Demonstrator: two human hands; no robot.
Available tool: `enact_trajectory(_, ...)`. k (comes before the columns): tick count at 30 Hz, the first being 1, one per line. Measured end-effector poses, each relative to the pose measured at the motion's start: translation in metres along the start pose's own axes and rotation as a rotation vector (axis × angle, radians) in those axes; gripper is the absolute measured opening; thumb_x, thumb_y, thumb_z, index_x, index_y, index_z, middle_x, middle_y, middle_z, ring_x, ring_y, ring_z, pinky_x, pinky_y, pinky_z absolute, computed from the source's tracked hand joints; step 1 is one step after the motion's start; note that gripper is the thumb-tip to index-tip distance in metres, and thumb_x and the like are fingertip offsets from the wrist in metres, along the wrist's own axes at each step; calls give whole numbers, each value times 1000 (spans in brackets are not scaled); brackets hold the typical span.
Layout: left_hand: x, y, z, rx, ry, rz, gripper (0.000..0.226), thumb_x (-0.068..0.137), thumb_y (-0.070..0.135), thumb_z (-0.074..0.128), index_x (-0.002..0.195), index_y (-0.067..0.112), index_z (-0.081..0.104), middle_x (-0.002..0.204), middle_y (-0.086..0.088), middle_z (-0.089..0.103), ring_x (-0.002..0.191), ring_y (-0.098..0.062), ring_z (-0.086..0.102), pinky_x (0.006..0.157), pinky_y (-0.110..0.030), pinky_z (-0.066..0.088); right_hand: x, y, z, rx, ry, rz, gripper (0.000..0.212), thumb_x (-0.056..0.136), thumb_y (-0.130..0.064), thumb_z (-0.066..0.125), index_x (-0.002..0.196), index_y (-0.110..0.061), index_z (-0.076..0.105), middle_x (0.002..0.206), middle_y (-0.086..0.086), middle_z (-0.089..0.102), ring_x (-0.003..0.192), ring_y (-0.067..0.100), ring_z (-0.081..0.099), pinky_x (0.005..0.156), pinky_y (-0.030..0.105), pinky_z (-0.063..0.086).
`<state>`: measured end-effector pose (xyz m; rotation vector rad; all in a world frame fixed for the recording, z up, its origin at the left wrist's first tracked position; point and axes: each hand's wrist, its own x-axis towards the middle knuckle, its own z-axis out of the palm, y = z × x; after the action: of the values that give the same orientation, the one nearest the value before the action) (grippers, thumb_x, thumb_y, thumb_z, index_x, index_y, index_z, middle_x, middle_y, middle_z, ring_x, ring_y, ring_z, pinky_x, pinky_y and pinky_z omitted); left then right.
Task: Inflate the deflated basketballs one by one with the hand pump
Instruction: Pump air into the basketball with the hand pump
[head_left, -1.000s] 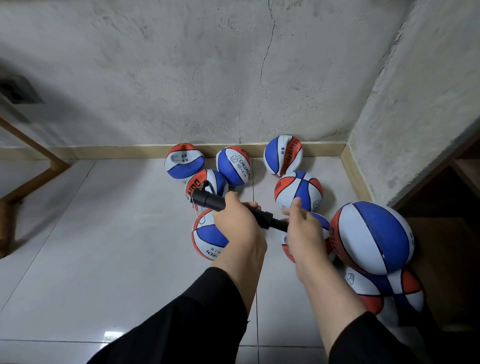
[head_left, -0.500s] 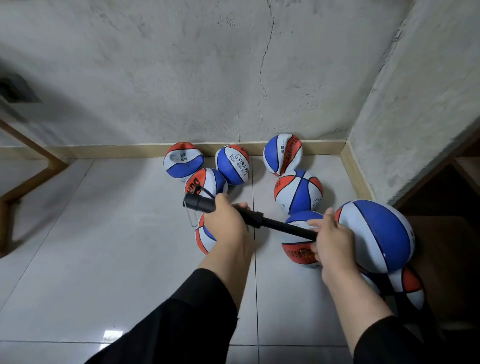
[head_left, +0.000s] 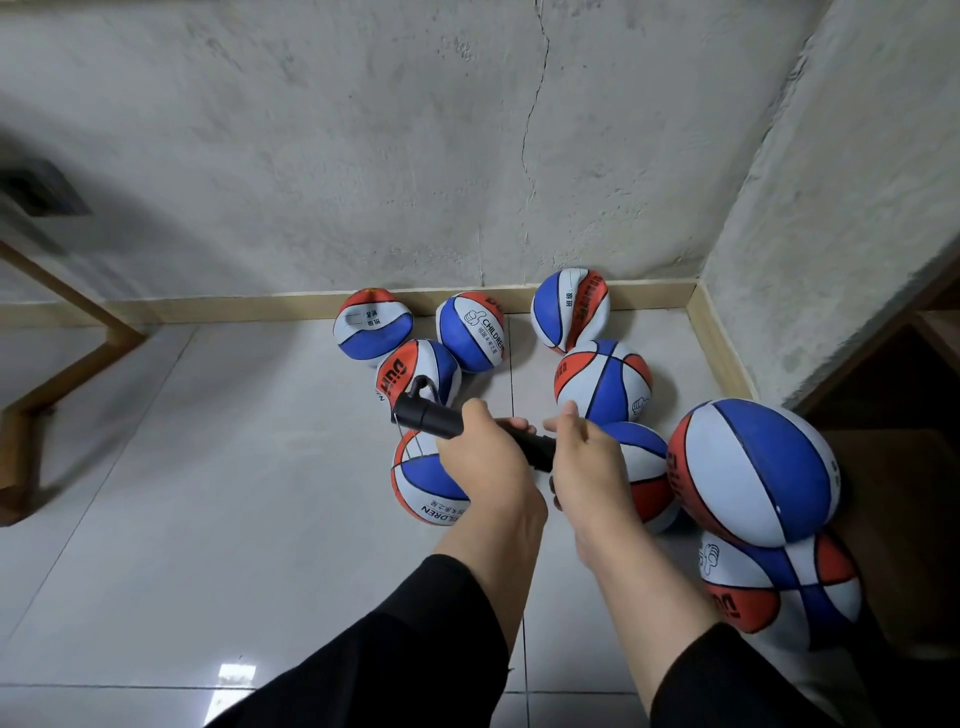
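Gripping the black hand pump (head_left: 447, 422) by its barrel, the left hand (head_left: 485, 467) steadies it while the right hand (head_left: 589, 467) curls round its handle end, above basketballs (head_left: 605, 382) clustered in the floor's far right corner.

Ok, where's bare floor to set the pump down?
Bare tiled floor lies left of the basketballs, between them and the wooden frame. Crowded: the corner by the skirting board and right, around the big ball.
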<state>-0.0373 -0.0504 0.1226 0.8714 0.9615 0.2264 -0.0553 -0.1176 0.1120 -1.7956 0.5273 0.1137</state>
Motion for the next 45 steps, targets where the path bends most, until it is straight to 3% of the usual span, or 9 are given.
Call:
enact_trajectory(7, 9, 11, -5, 81, -7, -46, 32, 98, 30, 58, 118, 6, 63, 69, -7, 71, 62, -18, 66, 63, -37, 63, 14, 21, -28, 30, 149, 69, 61, 107, -52, 31, 79, -25, 77, 82, 6, 76, 67, 27, 62, 65, 35, 52)
enact_trajectory(12, 23, 20, -5, 92, 27, 19, 35, 96, 32, 56, 119, 7, 64, 66, -7, 69, 59, -18, 63, 72, -44, 64, 18, 28, -47, 101, 144, 133, 55, 110, -47, 32, 81, -23, 72, 72, 2, 68, 48, 10, 53, 36, 17, 37)
enact_trajectory(15, 15, 14, -1, 29, 36, 8, 32, 96, 28, 54, 119, 7, 60, 63, -8, 65, 56, -19, 61, 61, -40, 61, 18, 22, -33, 33, 119, 75, 49, 109, -47, 32, 88, -26, 71, 100, 4, 73, 76, 21, 63, 57, 25, 51)
enact_trajectory(19, 1, 7, 2, -41, 28, -24, 20, 97, 25, 54, 107, 9, 58, 58, -6, 65, 53, -20, 61, 64, -38, 58, 10, 0, -16, 14, 96, -19, 53, 109, -47, 32, 110, -14, 75, 106, 0, 70, 102, 24, 63, 92, 39, 51)
enact_trajectory(27, -5, 2, -1, 24, -27, -28, 20, 96, 23, 54, 105, 6, 58, 63, -8, 67, 59, -21, 62, 52, -28, 50, 3, 3, -4, 23, 35, -11, 54, 109, -48, 33, 98, -17, 76, 85, 7, 72, 74, 24, 58, 67, 32, 44)
enact_trajectory(32, 12, 18, -2, 95, 14, -8, 30, 98, 32, 57, 115, 8, 64, 64, -3, 73, 59, -14, 67, 66, -33, 62, 17, 11, -37, 143, 215, 158, 61, 106, -54, 35, 78, -18, 76, 79, 5, 75, 57, 19, 52, 48, 27, 41)
enact_trajectory(36, 18, 24, -3, 90, 50, 12, 33, 99, 32, 56, 120, 8, 64, 67, -5, 71, 50, -11, 63, 47, -23, 56, 17, 15, -49, 126, 183, 160, 55, 109, -48, 35, 83, -18, 73, 78, 2, 71, 58, 16, 51, 37, 20, 36)
enact_trajectory(41, 3, 9, 3, 1, 25, 14, 29, 98, 26, 54, 121, 9, 58, 61, -7, 65, 53, -17, 64, 58, -35, 59, 11, 7, -23, 26, 149, 108, 56, 107, -52, 34, 101, -16, 77, 99, 1, 74, 92, 29, 68, 86, 45, 58)
enact_trajectory(45, -11, 5, 4, -13, 35, 21, 15, 96, 22, 53, 105, 10, 57, 61, -8, 66, 56, -21, 63, 61, -34, 56, 1, -7, -7, -25, 73, 23, 54, 107, -53, 33, 108, -17, 74, 104, 5, 73, 96, 31, 67, 89, 49, 57)
